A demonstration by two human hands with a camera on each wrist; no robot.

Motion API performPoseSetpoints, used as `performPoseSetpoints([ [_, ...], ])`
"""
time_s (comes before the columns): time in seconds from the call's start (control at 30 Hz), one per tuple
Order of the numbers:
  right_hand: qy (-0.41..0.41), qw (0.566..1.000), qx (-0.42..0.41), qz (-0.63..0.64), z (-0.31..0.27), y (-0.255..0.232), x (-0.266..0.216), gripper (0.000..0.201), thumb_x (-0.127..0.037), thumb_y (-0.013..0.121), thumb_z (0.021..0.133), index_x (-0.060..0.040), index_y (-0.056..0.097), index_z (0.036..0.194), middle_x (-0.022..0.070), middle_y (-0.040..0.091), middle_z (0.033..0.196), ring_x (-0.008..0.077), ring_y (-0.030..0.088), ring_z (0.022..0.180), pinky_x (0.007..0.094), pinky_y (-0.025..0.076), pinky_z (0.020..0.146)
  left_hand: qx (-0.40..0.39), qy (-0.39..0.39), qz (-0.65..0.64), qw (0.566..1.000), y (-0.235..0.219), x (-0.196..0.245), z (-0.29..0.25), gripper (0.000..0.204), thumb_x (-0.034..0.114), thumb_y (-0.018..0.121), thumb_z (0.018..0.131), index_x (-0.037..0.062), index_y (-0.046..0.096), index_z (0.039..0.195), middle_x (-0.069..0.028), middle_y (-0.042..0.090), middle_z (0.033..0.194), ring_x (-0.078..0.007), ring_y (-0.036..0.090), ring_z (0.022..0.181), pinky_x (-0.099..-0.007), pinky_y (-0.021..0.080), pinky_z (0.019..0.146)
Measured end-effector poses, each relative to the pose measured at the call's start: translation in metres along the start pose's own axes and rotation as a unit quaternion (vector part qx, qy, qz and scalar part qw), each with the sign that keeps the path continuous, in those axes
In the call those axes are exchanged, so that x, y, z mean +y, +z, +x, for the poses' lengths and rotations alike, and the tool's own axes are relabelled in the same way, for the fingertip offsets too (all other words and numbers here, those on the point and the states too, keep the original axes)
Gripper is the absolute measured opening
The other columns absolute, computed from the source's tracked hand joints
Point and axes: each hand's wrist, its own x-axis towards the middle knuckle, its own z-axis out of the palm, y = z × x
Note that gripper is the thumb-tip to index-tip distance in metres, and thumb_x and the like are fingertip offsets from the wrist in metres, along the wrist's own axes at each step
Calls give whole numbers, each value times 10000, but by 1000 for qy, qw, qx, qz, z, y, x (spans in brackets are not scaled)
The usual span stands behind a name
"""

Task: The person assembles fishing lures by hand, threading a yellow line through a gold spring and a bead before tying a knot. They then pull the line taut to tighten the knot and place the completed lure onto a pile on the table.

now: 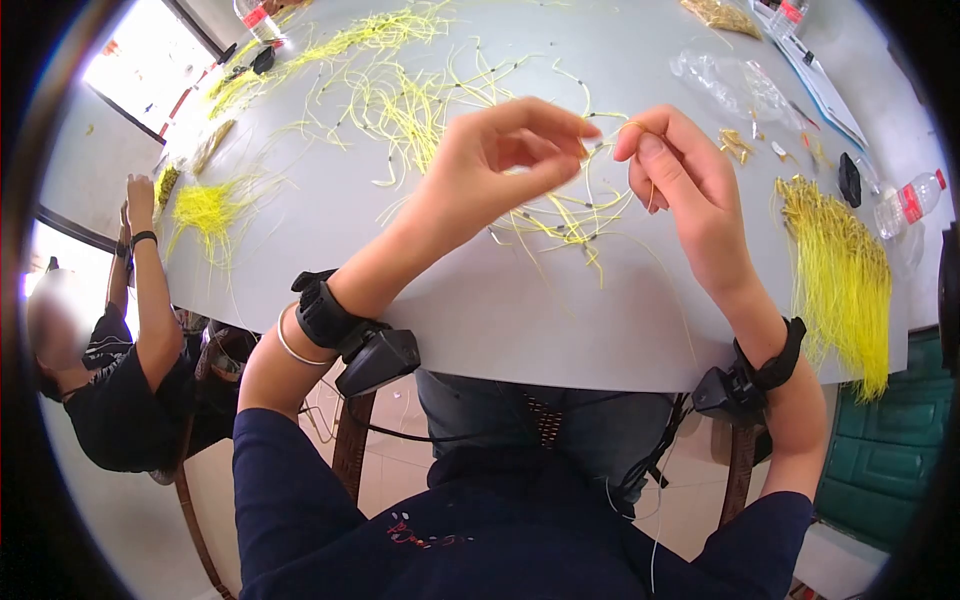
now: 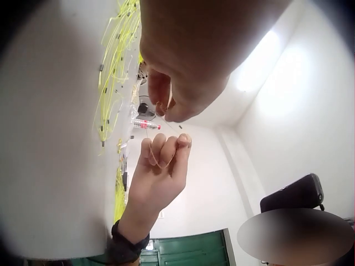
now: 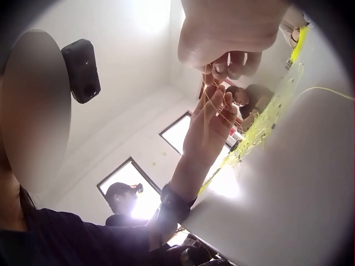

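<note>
Pinching thin, looped thread: left hand and right hand, fingers curled. Left fingertips blurred; strand ends hard to trace.

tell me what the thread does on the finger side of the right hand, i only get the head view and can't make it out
Observer: In the left wrist view, a loop of the thread droops in front of the curled fingers of the right hand.

Operator: ok and the left hand, anything across its finger side

Observer: Yes. In the right wrist view, strands of thread cross in front of the fingers and palm of the left hand. I cannot tell whether they touch the palm.
</note>
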Motion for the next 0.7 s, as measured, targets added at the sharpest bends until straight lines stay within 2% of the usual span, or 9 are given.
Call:
performPoseSetpoints([
  [0.03,-7,1000,7,23,1,-1,3,158,-108,418,906,-25,538,846,-46,393,601,37,328,558,186,274,507,-58,-48,-16,997,0,1,0,241,79,636,819,-2,579,1038,-56,602,1001,-97,577,858,-235,477,787],
  [0.07,-7,1000,9,23,1,0,5,158,-108,418,906,-25,538,846,-46,393,601,37,328,558,186,274,507,-60,-47,-16,997,1,0,0,241,79,636,819,-2,579,1038,-56,602,1001,-97,577,858,-235,477,787],
  [0.13,9,999,19,26,1,3,7,157,-105,406,908,-31,529,843,-44,364,595,40,320,558,193,273,505,-115,-82,-39,989,2,-3,-1,256,112,650,808,2,580,1028,-48,602,970,-99,568,869,-242,470,783],
  [0.5,24,999,0,22,1,3,9,152,-99,422,902,-22,538,842,-43,377,599,35,320,556,198,260,493,-101,-116,-111,982,3,-3,-1,234,190,646,829,12,581,967,-26,581,889,-90,548,775,-230,453,703],
  [0.7,16,999,19,29,0,3,7,161,-113,436,904,-12,559,878,-46,358,560,30,304,523,198,250,474,-126,-108,-112,980,1,-2,-1,221,204,633,842,21,574,951,-20,579,882,-88,548,737,-228,456,684],
])
